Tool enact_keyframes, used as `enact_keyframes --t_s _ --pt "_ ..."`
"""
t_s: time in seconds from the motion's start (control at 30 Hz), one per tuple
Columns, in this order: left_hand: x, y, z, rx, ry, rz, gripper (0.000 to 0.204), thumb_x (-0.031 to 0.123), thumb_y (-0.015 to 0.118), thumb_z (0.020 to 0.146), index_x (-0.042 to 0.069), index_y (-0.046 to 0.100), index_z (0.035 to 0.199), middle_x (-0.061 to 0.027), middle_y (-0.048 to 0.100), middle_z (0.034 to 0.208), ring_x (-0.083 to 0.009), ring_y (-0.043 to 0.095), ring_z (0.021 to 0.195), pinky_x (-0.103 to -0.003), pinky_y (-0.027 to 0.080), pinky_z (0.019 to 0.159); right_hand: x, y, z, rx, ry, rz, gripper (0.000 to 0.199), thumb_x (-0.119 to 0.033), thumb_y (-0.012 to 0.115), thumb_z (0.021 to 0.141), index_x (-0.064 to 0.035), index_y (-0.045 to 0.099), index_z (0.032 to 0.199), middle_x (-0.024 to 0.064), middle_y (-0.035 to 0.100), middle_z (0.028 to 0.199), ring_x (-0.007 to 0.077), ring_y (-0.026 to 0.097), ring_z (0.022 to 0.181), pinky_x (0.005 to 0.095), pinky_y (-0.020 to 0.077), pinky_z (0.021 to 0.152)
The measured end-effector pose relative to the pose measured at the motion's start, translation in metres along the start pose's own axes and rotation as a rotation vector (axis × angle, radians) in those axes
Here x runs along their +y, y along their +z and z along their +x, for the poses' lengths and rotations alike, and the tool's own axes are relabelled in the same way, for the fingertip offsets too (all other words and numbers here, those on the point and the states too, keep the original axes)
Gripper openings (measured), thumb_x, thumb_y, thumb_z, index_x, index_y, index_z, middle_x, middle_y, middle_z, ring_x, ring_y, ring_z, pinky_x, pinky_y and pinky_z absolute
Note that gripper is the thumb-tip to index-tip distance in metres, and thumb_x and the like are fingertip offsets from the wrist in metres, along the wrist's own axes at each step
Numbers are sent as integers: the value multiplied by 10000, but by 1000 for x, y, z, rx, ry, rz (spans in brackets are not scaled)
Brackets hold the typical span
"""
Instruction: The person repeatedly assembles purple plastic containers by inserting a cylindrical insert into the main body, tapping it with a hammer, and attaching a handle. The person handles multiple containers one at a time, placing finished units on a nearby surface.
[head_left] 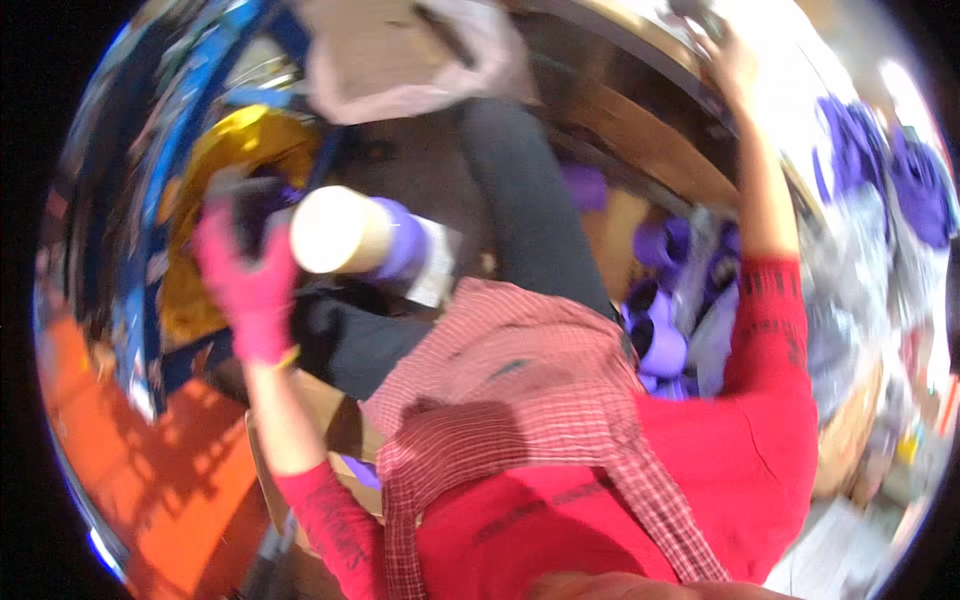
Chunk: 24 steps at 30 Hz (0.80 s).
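Observation:
My left hand (245, 265), in a pink glove with dark finger parts, is raised at the left. Motion blur smears its fingers, and a dark patch between thumb and fingers cannot be made out. Close beside the thumb is a cream cylinder (328, 230) with a purple section (402, 240) behind it; whether they touch is unclear. My right hand (735, 65), bare, reaches far up to the right over a bright surface. Its blurred fingers are closed around a small dark thing (695, 12) whose kind does not show.
Several purple cylindrical pieces (660, 345) lie with clear plastic at the right. Purple straps or cloth (855, 145) hang farther right. A yellow bag (195, 290) sits by a blue frame (150, 230). A sack with a pale rim (400, 105) stands ahead, and a cardboard box (265, 460) is near my left forearm.

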<state>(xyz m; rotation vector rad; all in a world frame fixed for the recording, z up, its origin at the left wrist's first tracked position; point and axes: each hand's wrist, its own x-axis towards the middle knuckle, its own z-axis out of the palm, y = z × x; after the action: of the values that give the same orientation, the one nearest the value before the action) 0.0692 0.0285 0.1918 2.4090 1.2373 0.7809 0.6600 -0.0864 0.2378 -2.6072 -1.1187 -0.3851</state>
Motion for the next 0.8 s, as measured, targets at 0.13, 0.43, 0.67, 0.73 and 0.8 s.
enact_keyframes --t_s 0.13,0.43,0.67,0.73,0.8 --pt "-23 27 -10 -499 -50 286 1005 334 863 652 63 392 1496 -210 246 1605 -393 240 1476 -512 207 1198 46 7 17 97 -116 -351 505 -379 628 905 -87 593 1316 233 637 1206 388 607 1116 460 467 969" --pt "-11 87 -46 -289 -11 339 801 414 895 528 110 556 1187 -159 347 1514 -471 288 1394 -611 358 1046 10 -31 -141 352 -612 222 272 50 674 861 -35 684 1120 120 709 1088 289 675 1018 366 525 922" --pt "8 43 -16 -191 -75 -55 1014 444 839 608 19 447 1441 -238 424 1486 -408 389 1389 -490 326 1138 65 211 -258 -632 261 682 403 -246 736 833 -44 669 1176 178 671 1188 296 651 1098 411 505 953" --pt "0 -6 -23 -79 -53 -93 1020 372 841 619 0 413 1467 -212 405 1519 -353 382 1412 -457 305 1159 105 312 -282 -608 -50 -79 563 -307 749 822 -20 585 1278 196 664 1212 360 638 1107 419 507 940" --pt "-12 -61 -45 100 -215 -121 999 325 827 639 -12 398 1476 -192 393 1537 -308 387 1413 -432 292 1166 148 390 -290 -491 -254 101 528 -403 706 851 -16 629 1201 232 670 1137 393 636 1051 472 511 888"
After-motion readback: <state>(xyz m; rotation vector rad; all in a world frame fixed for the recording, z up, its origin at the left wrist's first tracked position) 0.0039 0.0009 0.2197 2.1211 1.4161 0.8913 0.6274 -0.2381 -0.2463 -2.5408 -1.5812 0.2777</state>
